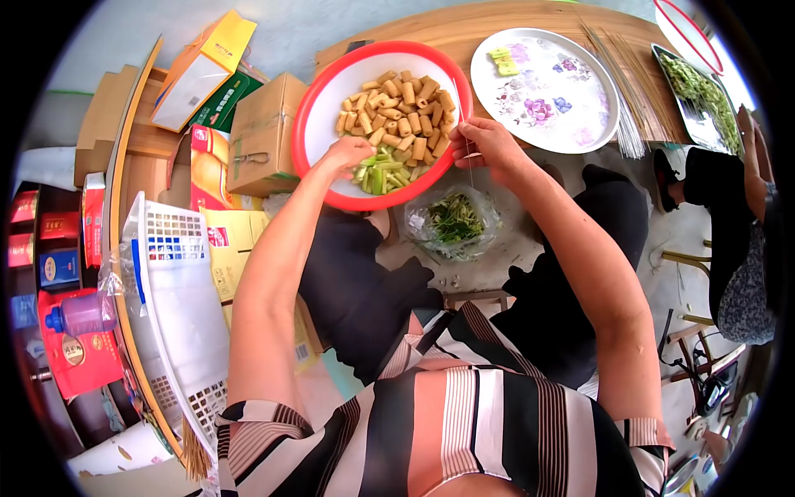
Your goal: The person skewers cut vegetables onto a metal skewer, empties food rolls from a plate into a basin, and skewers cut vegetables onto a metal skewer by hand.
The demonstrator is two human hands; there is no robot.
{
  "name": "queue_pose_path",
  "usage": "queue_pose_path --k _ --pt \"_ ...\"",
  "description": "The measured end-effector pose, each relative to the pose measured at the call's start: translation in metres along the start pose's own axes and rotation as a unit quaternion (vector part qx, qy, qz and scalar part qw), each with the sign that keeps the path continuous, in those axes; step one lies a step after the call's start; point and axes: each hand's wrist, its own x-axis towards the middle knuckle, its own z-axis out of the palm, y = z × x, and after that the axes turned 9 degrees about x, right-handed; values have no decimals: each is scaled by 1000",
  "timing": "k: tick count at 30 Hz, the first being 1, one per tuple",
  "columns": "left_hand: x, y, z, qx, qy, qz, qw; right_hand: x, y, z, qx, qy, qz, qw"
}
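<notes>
The green stem pieces point(385, 176) and the brown tubular pieces point(406, 108) lie in the red-rimmed bowl point(300, 132) on the wooden desk point(414, 29), green on the near side, brown filling the middle and far side. Right hand point(489, 145): thumb and index finger pinched on a thin skewer point(470, 171), near the bowl's right rim. Left hand point(352, 156): fingers drawn together at the green pieces; whether they grip one cannot be determined. Expected handling: each piece is light; the green ones are probably crisp, moist and slightly slippery, liable to split; the brown ones, hollow at the visible ends, are probably softer and easily crushed. Hold each piece lightly by its sides, fingers clear of the skewer's path. The skewer is light and slender, likely to bend under side load; grip it along the shaft, clear of the tip. Surroundings: to the right stands a floral plate point(571, 116) carrying a few pale green pieces point(503, 60) at its far left; beyond it, loose sticks point(617, 91) and a metal tray of greens point(700, 95). A cardboard box point(263, 132) just left of the bowl limits sideways clearance. Low on the near side, a plastic bag of greens point(455, 217) sits between the knees. The raised bowl rim obstructs low entry.
</notes>
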Motion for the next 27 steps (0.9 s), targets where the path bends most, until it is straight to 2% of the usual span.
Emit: queue_pose_path --k 1,3,5,6,7,9,10,13,14,18,20,21,23,27 --pt "-5 1 -1 15 -34 22 999 -1 -1 0 -6 5 -1 1000" --pt "-16 2 -5 9 -38 45 998 0 -1 0 -9 -5 0 1000" --pt "-11 -5 -7 -22 55 42 997 -4 -2 0 -3 -16 8 1000" --pt "3 -14 -12 19 49 -6 999 -6 -3 0 -3 -16 7 1000" --pt "3 -15 -7 19 50 -6 999 -7 -3 0 -4 -37 11 999" --pt "5 -18 4 -32 38 -59 997 -11 -4 0 -4 -57 16 998" --pt "2 -15 10 -76 -7 -48 996 -13 -6 1 -2 -59 15 998" --pt "0 2 30 -90 17 -31 995 -16 -11 1 4 -62 8 998" --pt "-11 9 26 -122 -43 -7 992 -17 -12 1 8 -65 1 998" --pt "-30 22 23 -120 -35 6 992 -19 -21 5 3 -63 -2 998" --pt "-37 23 15 -134 -96 42 985 -20 -24 7 -2 -69 -12 998" --pt "-35 19 15 -135 -96 41 985 -20 -24 7 -3 -70 -11 997" --pt "-27 10 18 -142 -25 36 989 -19 -26 5 -13 -80 -27 996" --pt "-13 6 28 -103 -17 45 994 -14 -24 4 -18 -81 -60 995"
